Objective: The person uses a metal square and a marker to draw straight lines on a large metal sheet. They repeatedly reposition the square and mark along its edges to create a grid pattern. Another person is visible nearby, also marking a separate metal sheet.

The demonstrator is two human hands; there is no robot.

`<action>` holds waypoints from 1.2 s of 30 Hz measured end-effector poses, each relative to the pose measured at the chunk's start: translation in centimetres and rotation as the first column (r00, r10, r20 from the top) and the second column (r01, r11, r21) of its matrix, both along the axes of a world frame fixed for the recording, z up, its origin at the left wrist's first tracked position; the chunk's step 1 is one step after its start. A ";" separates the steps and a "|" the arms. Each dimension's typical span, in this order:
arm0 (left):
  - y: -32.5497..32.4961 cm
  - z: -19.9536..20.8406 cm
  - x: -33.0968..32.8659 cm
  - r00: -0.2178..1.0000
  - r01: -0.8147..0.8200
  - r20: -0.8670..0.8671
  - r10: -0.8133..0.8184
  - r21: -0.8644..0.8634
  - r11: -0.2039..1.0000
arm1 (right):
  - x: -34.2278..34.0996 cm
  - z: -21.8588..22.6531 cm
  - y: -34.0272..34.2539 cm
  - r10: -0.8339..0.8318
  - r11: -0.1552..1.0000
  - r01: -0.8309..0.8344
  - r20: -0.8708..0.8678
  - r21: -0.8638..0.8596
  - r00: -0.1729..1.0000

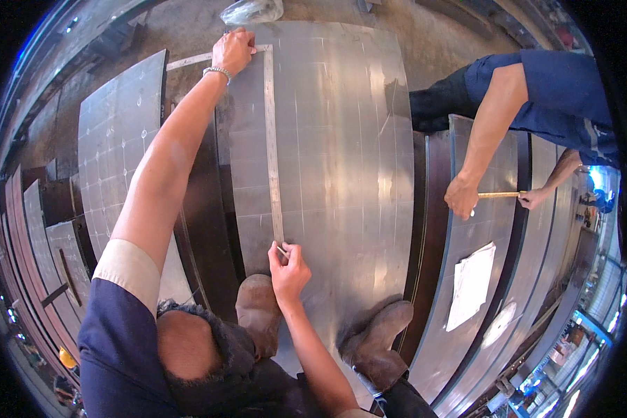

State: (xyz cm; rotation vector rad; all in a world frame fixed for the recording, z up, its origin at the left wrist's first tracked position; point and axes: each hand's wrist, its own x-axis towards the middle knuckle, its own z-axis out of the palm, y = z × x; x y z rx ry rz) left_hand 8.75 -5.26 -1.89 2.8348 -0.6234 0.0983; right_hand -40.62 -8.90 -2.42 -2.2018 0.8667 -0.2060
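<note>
A large steel plate lies before me, marked with a grid of thin pale lines. On it rests a steel framing square, its long leg running toward me and its short leg reaching left past the plate's edge. My left hand is closed on the short leg near the corner, at the far edge. At the near end of the long leg, my right hand pinches a thin, pale marking stick with its tip close to the plate.
My brown boots stand on the plate. At right, another person's hand holds a yellow tape measure across neighbouring plates. Paper sheets lie there. Left is another marked plate, with dark gaps between plates. Clear plastic lies beyond.
</note>
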 end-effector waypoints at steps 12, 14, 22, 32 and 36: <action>1.9 2.4 -3.8 0.969 0.216 -0.174 -0.178 0.235 0.948 | 0.6 -0.2 0.1 -0.047 0.999 0.048 0.055 -0.015 0.997; 2.1 2.5 -3.5 0.961 0.235 -0.207 -0.184 0.257 0.937 | 0.7 -0.2 0.3 -0.053 0.999 0.053 0.066 -0.008 0.996; 1.3 2.4 -3.9 0.967 0.224 -0.199 -0.162 0.345 0.911 | 0.7 -0.1 0.2 -0.071 0.997 0.072 0.089 -0.009 0.994; 0.8 3.3 -4.4 0.956 0.224 -0.255 -0.143 0.327 0.918 | 0.3 -1.4 0.3 -0.071 0.996 0.078 0.136 -0.045 0.988; 1.3 2.8 -4.1 0.962 0.225 -0.226 -0.153 0.340 0.913 | 0.3 -0.6 0.3 -0.045 0.999 0.044 0.012 0.021 0.999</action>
